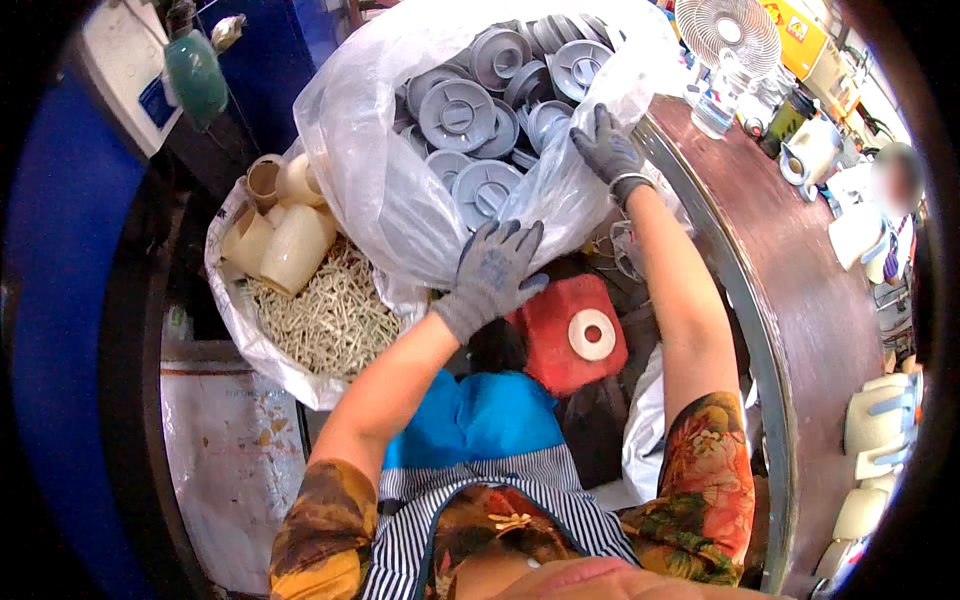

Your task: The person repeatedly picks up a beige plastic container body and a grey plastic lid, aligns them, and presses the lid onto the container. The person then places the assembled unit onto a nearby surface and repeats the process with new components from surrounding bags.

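Observation:
A large translucent plastic bag [365,190] stands in front of me, its mouth spread wide. Inside lie many grey round plastic lids [458,114] with raised centres, heaped at different angles. My left hand [497,268], in a grey knitted glove, rests on the near side of the bag, just below the closest lids, its fingers apart. On the bag's right side lies my right hand [608,152], gloved the same way, fingers spread against the plastic near the lids. Neither hand appears to hold a lid.
Left of the bag, a white sack [225,285] holds short pale plastic pieces [325,310] and cream-coloured pipe fittings [298,248]. A red stool [560,345] bears a pale ring [592,335]. Along the right runs a brown worktable [770,220] with a fan [728,35] and cream parts.

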Available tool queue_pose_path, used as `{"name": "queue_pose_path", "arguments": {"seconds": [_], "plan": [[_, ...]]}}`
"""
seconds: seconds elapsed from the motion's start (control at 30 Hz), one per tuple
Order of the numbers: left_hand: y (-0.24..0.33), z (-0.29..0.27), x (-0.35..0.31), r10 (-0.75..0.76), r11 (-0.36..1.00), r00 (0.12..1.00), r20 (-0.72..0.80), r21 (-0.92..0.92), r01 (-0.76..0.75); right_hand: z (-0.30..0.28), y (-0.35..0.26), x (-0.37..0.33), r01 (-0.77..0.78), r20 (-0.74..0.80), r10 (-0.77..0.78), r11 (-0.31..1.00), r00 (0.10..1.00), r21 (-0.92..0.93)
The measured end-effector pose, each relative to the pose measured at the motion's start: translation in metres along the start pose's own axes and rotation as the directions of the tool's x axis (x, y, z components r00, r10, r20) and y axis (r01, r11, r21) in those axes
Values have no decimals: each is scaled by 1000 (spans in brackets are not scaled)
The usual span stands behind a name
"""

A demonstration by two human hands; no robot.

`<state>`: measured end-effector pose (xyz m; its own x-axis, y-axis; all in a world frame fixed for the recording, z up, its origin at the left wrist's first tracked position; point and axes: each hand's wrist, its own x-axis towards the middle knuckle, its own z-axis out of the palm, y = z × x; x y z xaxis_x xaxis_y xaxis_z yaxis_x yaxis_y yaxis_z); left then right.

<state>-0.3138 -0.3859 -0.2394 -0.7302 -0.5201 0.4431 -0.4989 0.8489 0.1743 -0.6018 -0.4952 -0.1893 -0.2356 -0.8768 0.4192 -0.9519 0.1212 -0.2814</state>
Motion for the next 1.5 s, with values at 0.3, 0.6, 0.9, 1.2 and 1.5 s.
{"name": "queue_pose_path", "arguments": {"seconds": [0.3,0.6,0.9,1.2,1.5], "plan": [[-1,-7,42,-89,988,981,-174,-143,65,46,62,63,-282,84,270,904,959,321],[2,4,137,116,992,954,-275,-17,-125,72,59,21,-28,-262,-77,927,962,-375],[-63,81,311,167,957,975,-149,263,-124,82,70,57,17,85,-20,999,996,42],[-75,112,364,35,988,999,29,147,-38,80,78,71,-156,-57,161,985,985,77],[-64,118,328,137,979,981,-137,168,-113,71,91,15,-177,-276,121,966,954,-187]]}}
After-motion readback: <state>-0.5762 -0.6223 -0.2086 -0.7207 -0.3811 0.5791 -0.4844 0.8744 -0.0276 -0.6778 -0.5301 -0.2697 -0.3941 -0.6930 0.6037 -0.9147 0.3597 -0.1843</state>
